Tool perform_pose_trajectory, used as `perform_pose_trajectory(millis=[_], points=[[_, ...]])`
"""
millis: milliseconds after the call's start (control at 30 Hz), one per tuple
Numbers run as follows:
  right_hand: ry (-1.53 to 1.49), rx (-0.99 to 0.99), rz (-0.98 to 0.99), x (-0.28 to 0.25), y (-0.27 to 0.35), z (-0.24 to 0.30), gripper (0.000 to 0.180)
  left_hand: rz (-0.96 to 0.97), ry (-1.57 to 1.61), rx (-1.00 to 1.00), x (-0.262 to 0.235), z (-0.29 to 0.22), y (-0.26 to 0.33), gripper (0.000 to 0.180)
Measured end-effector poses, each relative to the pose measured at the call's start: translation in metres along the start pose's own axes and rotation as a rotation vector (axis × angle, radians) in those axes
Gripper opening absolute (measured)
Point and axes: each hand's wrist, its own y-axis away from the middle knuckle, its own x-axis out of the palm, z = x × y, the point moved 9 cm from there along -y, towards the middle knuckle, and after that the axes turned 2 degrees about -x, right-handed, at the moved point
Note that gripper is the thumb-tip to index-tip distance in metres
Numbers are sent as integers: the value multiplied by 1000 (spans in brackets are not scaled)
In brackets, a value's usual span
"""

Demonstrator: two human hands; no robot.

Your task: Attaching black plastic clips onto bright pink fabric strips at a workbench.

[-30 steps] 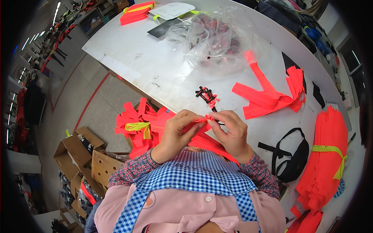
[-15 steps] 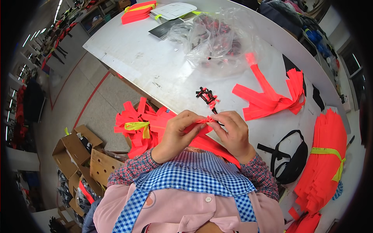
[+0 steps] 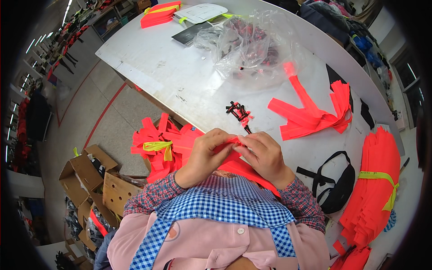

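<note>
**Inspector A:** Status of the grip?

**Inspector B:** Both hands meet at the near edge of the tabletop (image 3: pixel 148 58). The left hand (image 3: pixel 204 155) is curled, fingers pinched together on an orange strap (image 3: pixel 243 167). The right hand (image 3: pixel 265 155) is clamped on the same strap, fingertips touching those of the left. A small black part shows just above the fingertips; whether it is held I cannot tell.

**Inspector A:** Where does the strap run?

**Inspector B:** From the fingertips down under the right wrist, across the checked apron.

**Inspector A:** Surroundings?

**Inspector B:** Just beyond the hands lies a small cluster of black clips (image 3: pixel 238 112) on the tabletop. To the right, a fanned pile of orange straps (image 3: pixel 315 117). Further out, a clear plastic bag (image 3: pixel 252 45) of small dark and red parts. Lower right, a black waist bag (image 3: pixel 335 184), and beside it a stack of orange straps tied with a yellow band (image 3: pixel 373 189). Left of the hands, below the tabletop edge, a heap of orange straps (image 3: pixel 162 144) with a yellow tie; cardboard boxes (image 3: pixel 90 171) stand on the floor.
</note>
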Motion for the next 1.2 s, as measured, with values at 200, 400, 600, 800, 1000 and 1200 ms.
perform_pose_trajectory(millis=[200, 400, 600, 800, 1000, 1200], points=[[-654, 528, -234, -6, 14, -46, 20, 37, 276, -70, -1, 4, -3, 21], [-990, 704, -11, 36, 29, -49, 17, 80, 527, -225, 3, 22, -5, 17], [-1197, 530, -90, 39, 22, -40, 6, 140, 1014, -383, 16, 28, 2, 32], [-1355, 505, -46, 47, 18, -35, 7, 228, 1194, -454, 19, 26, 3, 36], [-1437, 716, 51, 59, 22, -35, 10, 380, 1038, -434, 21, 18, 4, 30], [-1440, 766, 88, 64, 27, -36, 10, 463, 928, -371, 21, 18, 5, 30]])
